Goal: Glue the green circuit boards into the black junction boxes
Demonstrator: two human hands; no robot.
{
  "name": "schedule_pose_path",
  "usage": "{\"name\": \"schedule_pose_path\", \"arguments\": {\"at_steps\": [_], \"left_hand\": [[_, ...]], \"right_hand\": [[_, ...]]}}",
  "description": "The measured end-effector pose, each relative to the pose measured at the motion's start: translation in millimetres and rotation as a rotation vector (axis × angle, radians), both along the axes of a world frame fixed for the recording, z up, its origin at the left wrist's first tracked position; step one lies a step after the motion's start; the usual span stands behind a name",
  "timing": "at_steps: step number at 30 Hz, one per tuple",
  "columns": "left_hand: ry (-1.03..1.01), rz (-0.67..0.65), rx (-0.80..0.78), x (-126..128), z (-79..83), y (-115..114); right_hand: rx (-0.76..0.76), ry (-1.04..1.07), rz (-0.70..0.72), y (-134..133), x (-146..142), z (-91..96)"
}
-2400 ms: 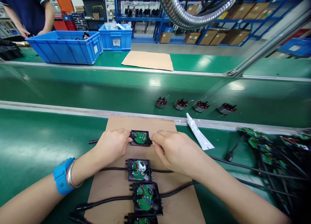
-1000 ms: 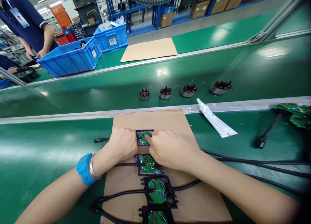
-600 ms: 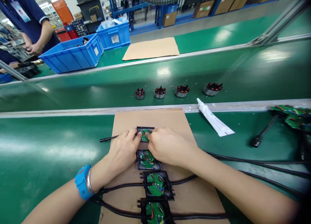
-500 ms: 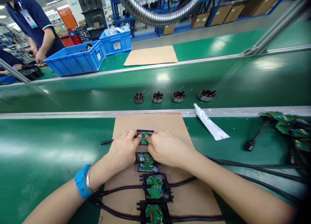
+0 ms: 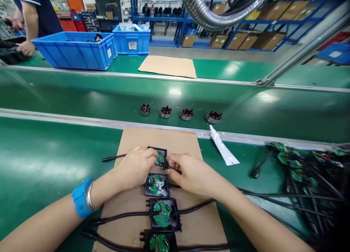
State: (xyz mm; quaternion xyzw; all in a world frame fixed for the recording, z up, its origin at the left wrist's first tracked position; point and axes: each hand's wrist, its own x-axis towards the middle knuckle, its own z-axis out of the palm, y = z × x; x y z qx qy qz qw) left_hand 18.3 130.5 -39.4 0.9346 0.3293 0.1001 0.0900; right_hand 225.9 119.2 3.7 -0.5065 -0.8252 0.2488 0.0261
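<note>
A black plastic housing with a green circuit board (image 5: 159,157) in it lies farthest up the cardboard sheet (image 5: 133,137). My left hand (image 5: 136,165) grips its left side, fingertips bent over the board. A black cable (image 5: 114,157) sticks out left from beneath that hand. On the housing's right side, my right hand (image 5: 188,172) pinches another black cable (image 5: 174,169) between thumb and fingers, close to where it meets the housing. Nearer to me, a second housing (image 5: 157,184), a third housing (image 5: 164,215) and a fourth, cut off by the frame, lie in a column with cables.
Several copper-wound motor stators (image 5: 186,114) stand in a row on the green strip beyond the metal rail. A white tube (image 5: 223,146) lies right of the cardboard. Cabled circuit boards (image 5: 298,168) are heaped at right. Blue bins (image 5: 73,51) and a co-worker (image 5: 41,15) are far left.
My right hand has moved from over the far board to the cable at its right edge. My left hand stays at the left side. The camera view has shifted.
</note>
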Motion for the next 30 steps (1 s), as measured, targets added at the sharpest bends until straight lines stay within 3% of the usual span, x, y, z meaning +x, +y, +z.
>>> {"name": "schedule_pose_path", "arguments": {"at_steps": [4,8,12,23,26,30], "left_hand": [[-0.024,-0.003,0.007,1,-0.4,0],[-0.048,-0.002,0.020,1,-0.4,0],[-0.049,-0.010,0.012,1,-0.1,1],[0.107,0.049,-0.039,18,11.4,0],[0.098,0.070,-0.032,18,10.4,-3],[0.040,0.091,-0.053,12,4.0,-5]], "right_hand": [[0.110,0.055,-0.013,-3,-6,-6.3],[-0.053,0.040,-0.075,8,-2,-13.2],[-0.187,-0.040,0.020,25,5,-14.0],[-0.173,-0.312,0.281,47,-7,-16.0],[-0.104,-0.301,0.215,41,-6,-15.2],[0.100,-0.227,0.007,23,-2,-20.0]]}}
